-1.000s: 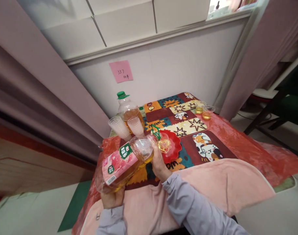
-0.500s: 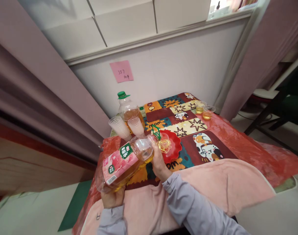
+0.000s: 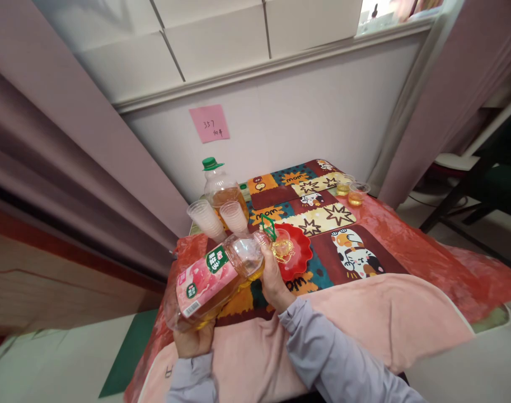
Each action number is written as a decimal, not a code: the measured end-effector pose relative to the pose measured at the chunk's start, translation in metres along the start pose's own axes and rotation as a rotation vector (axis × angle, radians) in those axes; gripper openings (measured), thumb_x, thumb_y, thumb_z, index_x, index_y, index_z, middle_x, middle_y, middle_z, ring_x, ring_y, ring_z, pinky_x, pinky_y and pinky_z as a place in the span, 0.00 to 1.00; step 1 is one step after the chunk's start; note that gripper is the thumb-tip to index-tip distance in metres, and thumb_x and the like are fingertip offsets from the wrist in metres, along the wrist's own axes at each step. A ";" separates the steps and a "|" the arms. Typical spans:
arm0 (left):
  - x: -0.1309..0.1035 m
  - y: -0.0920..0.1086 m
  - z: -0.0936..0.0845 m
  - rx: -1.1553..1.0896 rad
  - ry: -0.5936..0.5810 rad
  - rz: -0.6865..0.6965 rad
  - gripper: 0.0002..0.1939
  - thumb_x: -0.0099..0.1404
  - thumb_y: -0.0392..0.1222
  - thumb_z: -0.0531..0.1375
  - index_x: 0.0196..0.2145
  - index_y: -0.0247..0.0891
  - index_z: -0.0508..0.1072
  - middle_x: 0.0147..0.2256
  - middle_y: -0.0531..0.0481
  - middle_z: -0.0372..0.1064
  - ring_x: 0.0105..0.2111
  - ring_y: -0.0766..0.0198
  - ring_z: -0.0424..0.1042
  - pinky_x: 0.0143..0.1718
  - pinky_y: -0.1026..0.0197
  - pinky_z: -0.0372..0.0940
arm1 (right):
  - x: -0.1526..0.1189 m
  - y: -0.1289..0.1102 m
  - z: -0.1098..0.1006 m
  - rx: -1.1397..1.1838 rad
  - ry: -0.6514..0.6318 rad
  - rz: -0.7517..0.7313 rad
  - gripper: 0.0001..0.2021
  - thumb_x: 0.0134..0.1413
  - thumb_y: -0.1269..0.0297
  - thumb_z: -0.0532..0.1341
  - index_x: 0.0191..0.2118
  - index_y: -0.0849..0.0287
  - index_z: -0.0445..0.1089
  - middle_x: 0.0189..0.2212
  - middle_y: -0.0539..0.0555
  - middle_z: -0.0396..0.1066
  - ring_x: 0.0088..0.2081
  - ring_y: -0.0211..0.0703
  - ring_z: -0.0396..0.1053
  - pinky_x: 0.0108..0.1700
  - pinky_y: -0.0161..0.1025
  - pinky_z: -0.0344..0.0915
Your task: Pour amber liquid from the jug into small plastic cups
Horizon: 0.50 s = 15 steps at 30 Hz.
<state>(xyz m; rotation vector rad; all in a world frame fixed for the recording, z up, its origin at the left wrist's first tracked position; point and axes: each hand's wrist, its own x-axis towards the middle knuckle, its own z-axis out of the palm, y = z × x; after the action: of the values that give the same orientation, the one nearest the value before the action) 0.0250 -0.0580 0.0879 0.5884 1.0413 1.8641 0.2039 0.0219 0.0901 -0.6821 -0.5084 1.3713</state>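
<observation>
A large clear bottle of amber liquid with a pink label lies tilted across both hands, its neck toward the right. My left hand grips it from below at the base. Around the neck, my right hand is closed. The bottle's mouth is over a clear cup with yellowish liquid, which stands on a red scalloped plate. A green handle loop sticks up by the neck. Just behind the bottle are two stacks of clear cups, a longer one and a shorter one.
Another large bottle with a green cap stands at the back left. Two cups of yellow liquid stand at the back right. Patterned mats, a red plastic sheet and a pink cloth cover the table.
</observation>
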 end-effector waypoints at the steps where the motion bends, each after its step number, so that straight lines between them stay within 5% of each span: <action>1: 0.000 0.000 -0.001 -0.005 -0.011 0.004 0.28 0.68 0.59 0.67 0.63 0.53 0.77 0.61 0.46 0.78 0.53 0.48 0.82 0.48 0.46 0.81 | 0.000 -0.001 0.001 -0.005 -0.006 0.000 0.27 0.64 0.42 0.62 0.59 0.54 0.79 0.54 0.52 0.83 0.63 0.52 0.74 0.68 0.50 0.67; 15: -0.003 0.003 0.008 0.011 0.067 -0.010 0.23 0.71 0.59 0.64 0.60 0.51 0.79 0.54 0.51 0.82 0.51 0.51 0.82 0.59 0.42 0.76 | 0.000 0.004 -0.003 -0.024 -0.006 0.014 0.26 0.63 0.41 0.63 0.54 0.55 0.81 0.51 0.53 0.84 0.60 0.53 0.75 0.67 0.51 0.68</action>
<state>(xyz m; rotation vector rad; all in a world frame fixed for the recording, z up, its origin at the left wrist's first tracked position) 0.0311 -0.0575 0.0946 0.5289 1.0974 1.8813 0.2026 0.0217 0.0852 -0.7025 -0.5257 1.3826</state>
